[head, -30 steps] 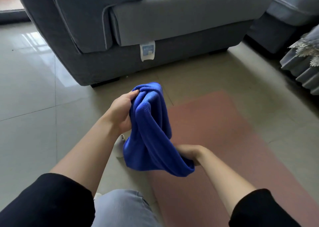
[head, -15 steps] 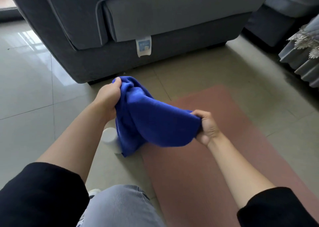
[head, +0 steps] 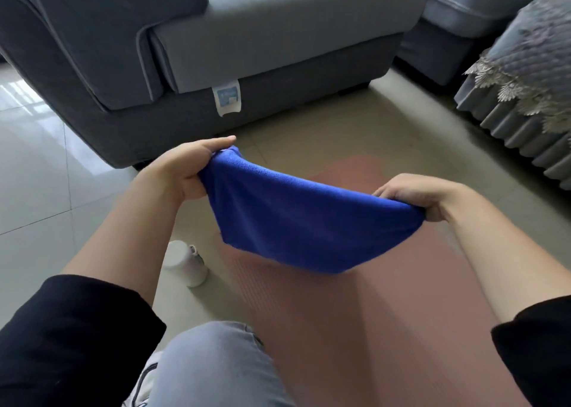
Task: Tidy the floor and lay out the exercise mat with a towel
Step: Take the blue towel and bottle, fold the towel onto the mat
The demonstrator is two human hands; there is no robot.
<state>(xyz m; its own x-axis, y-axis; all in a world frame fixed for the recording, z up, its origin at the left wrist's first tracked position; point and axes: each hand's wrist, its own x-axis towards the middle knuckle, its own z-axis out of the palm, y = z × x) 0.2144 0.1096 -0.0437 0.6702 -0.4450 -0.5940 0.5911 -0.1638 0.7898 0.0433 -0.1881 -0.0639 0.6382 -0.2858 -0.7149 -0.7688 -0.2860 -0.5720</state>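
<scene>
A bright blue towel (head: 306,221) hangs stretched between my two hands, above the near part of a dusty-pink exercise mat (head: 386,320) that lies flat on the tiled floor. My left hand (head: 185,171) pinches the towel's upper left corner. My right hand (head: 423,195) grips its right end, slightly lower. The towel sags in the middle and hides part of the mat's far end.
A white bottle (head: 185,264) lies on the floor just left of the mat, under my left forearm. A grey sofa (head: 216,51) stands close behind the mat. A cloth-draped piece of furniture (head: 525,82) is at the right. My bent knee (head: 216,363) is at the bottom.
My hands have moved apart and the bunched towel has been pulled out wide. My right hand went from below the towel up and to the right.
</scene>
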